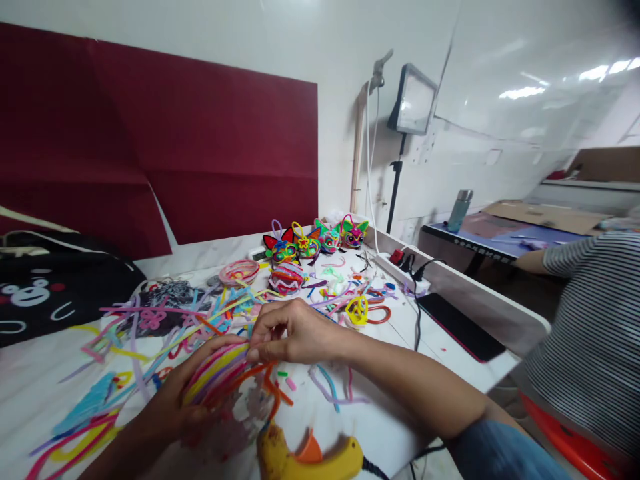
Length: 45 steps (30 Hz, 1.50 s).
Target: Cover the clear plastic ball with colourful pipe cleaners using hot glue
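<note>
Four decorated ornaments (309,245) at the back of the desk (373,400) look complete. Cupped in the left hand (175,393), a ball (243,410) has coloured strips (217,373) above, bare surface below; the right hand (303,330) curls narrowly at its edge, its hold unclear.

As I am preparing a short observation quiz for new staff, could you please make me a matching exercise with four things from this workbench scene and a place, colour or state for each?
Things
1. Striped ball
2. Yellow glue gun
3. Bottle
4. Flat black device

Places, colours or states
A. On the farther table at the right
B. Near the white power strip
C. In the grip of the left hand
D. Fitted with an orange trigger

Right pairs: 1-C, 2-D, 3-A, 4-B
</note>
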Motion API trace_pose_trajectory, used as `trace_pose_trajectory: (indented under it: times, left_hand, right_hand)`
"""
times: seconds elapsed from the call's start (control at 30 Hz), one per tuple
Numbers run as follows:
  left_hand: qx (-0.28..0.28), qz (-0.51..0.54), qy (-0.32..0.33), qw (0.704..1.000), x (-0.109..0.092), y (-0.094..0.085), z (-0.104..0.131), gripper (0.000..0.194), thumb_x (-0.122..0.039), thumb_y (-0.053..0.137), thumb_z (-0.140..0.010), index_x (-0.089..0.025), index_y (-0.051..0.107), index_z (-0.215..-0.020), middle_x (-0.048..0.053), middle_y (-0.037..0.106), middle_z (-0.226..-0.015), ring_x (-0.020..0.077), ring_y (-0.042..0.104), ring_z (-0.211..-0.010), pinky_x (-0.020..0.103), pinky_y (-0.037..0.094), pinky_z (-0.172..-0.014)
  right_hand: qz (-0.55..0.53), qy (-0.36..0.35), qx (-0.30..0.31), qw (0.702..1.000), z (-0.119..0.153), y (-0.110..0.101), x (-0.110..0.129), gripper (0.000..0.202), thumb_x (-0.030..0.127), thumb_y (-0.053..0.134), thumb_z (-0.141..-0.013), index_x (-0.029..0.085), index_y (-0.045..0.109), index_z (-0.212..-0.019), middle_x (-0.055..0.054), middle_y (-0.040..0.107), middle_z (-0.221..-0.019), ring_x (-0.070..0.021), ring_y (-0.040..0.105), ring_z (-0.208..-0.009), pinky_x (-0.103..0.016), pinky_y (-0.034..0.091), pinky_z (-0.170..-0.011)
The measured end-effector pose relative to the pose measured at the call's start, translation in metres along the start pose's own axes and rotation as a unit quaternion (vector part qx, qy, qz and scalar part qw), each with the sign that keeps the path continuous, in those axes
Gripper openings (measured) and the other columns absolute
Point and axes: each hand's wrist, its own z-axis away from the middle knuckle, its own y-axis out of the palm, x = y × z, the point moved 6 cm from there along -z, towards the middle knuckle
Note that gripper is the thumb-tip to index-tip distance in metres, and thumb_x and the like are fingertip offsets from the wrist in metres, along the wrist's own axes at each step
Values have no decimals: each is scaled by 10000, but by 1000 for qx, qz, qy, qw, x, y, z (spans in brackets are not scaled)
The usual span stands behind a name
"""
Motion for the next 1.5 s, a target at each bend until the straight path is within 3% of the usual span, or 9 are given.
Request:
trace_pose_trajectory:
  times: [0.23,0.57,0.7,0.9,1.03,1.2,1.5]
  left_hand:
    - [-2,3,-1,1000,-2,0,1,855,-700,810,-521,-311,610,-1257,51,698,-1229,354,663,-1076,389,568,-855]
    - [24,7,22,999,-23,12,4,866,-785,749,-552,-267,621,-1235,91,692,-1208,378,663,-1084,427,555,-893]
    - [37,1,26,999,-18,9,4,884,-796,739,-557,-272,612,-1257,93,687,-1223,375,659,-1084,422,560,-888]
    - [39,3,27,999,2,2,0,803,-668,799,-584,-295,598,-1266,57,691,-1194,329,661,-1053,358,555,-849]
    - [62,23,78,995,-8,8,-2,772,-673,774,-613,-280,599,-1254,60,683,-1169,311,671,-997,358,557,-830]
    - [68,41,77,994,-20,15,2,750,-677,758,-654,-257,589,-1252,65,674,-1155,284,666,-972,332,536,-813]
    - [90,64,76,991,-11,17,-1,787,-641,802,-623,-237,577,-1259,80,659,-1152,299,657,-991,358,528,-822]
  right_hand:
    - [-48,19,2,999,2,1,-5,220,291,865,-747,131,714,-747,11,592,-798,-77,544,-646,-200,449,-605]
    - [-51,16,58,997,2,0,-2,72,149,796,-801,141,724,-801,9,605,-845,-83,577,-716,-200,486,-665]
    - [-47,22,62,997,2,0,0,71,135,789,-798,145,719,-791,15,599,-833,-77,575,-697,-198,484,-652]
    - [-78,24,49,995,3,1,-4,112,188,818,-768,130,725,-788,13,605,-837,-79,579,-681,-210,488,-647]
    - [-86,28,40,995,4,2,-5,136,235,821,-755,135,732,-774,7,610,-825,-88,574,-664,-223,483,-632]
    - [-85,35,34,995,5,2,-7,108,225,791,-759,134,732,-770,2,617,-822,-84,564,-644,-218,470,-613]
    - [-74,36,51,995,5,0,-4,148,281,794,-781,140,749,-787,-17,630,-820,-113,574,-690,-241,471,-659]
